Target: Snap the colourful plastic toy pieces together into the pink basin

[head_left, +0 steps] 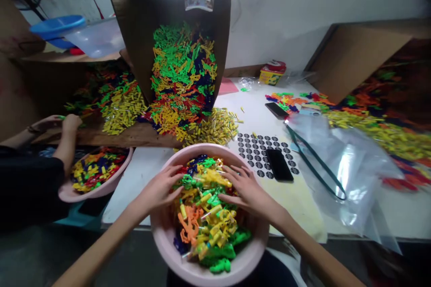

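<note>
A pink bowl (242, 262) rests in front of me at the table's near edge, heaped with small plastic toy pieces (205, 219) in yellow, green, orange and blue. My left hand (160, 188) lies on the left side of the heap, fingers spread over the pieces. My right hand (247, 190) lies flat on the right side of the heap, fingers stretched out. Neither hand grips anything I can make out.
A tipped cardboard box (134, 18) spills coloured pieces (182, 80) onto the table. A black phone (279, 165) lies on a sheet of black dots; clear plastic bags (340, 161) sit right. At left, another person's arm (63, 143) reaches over a second pink bowl (84, 193).
</note>
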Motion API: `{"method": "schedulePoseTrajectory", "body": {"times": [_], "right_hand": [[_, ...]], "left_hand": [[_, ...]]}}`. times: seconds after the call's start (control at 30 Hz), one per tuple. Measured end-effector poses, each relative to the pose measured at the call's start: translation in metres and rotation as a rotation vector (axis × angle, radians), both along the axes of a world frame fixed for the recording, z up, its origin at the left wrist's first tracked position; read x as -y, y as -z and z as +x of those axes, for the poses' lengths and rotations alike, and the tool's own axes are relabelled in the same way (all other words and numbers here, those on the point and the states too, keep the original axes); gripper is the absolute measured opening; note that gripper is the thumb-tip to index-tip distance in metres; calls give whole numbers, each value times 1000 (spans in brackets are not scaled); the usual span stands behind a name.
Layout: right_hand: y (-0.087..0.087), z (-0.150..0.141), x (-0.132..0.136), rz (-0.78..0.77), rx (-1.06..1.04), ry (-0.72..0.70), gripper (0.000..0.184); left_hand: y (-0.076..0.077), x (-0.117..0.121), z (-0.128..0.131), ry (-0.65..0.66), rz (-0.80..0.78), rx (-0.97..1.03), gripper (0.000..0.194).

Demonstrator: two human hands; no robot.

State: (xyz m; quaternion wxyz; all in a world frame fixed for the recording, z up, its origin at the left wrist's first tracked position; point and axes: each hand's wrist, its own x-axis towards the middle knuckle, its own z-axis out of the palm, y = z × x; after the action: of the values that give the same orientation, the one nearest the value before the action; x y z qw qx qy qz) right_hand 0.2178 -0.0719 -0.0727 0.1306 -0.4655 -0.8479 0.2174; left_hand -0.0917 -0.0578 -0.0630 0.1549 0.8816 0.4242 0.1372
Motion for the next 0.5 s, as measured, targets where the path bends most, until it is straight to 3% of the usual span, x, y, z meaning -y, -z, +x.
{"method": "schedulePoseTrajectory", "body": {"times": [0.1,0.17,0.27,0.33,0.4,0.43,0.5], "right_hand": [[9,-6,3,62,-18,84,79],[11,-15,7,64,-37,44,84],[10,-17,15,46,-73,-40,64],[8,-1,27,57,-164,2,54],[7,26,48,115,-315,191,46],[7,40,63,156,-390,327,44],[9,64,97,336,-488,787,44]], "left_hand": [[1,9,11,-121,88,76,52],[3,18,28,-106,91,66,59],[2,31,42,23,9,-53,60],[-2,40,33,24,-18,-42,59],[-3,53,13,-107,2,107,54],[0,63,1,-241,36,216,50],[17,92,-21,-642,147,439,41]]}}
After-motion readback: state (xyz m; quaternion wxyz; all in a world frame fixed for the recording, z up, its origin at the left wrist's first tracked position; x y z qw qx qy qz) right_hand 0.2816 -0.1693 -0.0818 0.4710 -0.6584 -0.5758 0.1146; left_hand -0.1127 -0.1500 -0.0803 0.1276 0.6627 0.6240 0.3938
